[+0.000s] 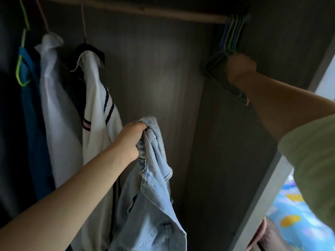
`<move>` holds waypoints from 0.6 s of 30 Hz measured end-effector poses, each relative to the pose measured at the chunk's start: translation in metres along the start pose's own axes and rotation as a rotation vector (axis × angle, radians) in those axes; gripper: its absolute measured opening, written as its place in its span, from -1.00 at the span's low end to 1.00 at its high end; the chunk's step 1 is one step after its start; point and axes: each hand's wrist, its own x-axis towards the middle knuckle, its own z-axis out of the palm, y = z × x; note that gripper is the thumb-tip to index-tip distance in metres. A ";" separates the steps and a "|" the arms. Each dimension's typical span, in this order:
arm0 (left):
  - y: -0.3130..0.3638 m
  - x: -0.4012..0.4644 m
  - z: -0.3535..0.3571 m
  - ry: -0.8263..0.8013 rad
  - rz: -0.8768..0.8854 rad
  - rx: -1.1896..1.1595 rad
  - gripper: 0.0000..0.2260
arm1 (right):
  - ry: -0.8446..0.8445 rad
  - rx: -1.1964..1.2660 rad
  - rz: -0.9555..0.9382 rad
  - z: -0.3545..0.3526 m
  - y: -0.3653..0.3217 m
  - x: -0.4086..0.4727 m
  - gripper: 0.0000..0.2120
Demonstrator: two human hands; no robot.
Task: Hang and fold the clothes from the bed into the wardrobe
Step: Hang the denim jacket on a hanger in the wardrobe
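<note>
Head view looks into the wardrobe, its dark back wall filling the middle. Left hand is raised in front of that wall with fingers and thumb curled tight round a bunched fold of the jeans, which hang down from the grip toward the bottom edge, pale blue and creased. Right hand reaches up to the right end of the rail, where a cluster of empty hangers hangs in blue, green and dark colours; its fingers are curled among their lower bars and seem to grip them, though blur hides exactly which. At the left end of the rail hang a blue garment on a green hanger, a white shirt beside it, and a cream top with dark stripes, just left of the jeans. Past the wardrobe's grey side panel at lower right shows a patterned blue sheet.
</note>
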 end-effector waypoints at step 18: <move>-0.047 0.044 -0.057 0.012 0.520 0.894 -0.97 | -0.235 1.249 0.290 0.087 -0.046 -0.284 -0.76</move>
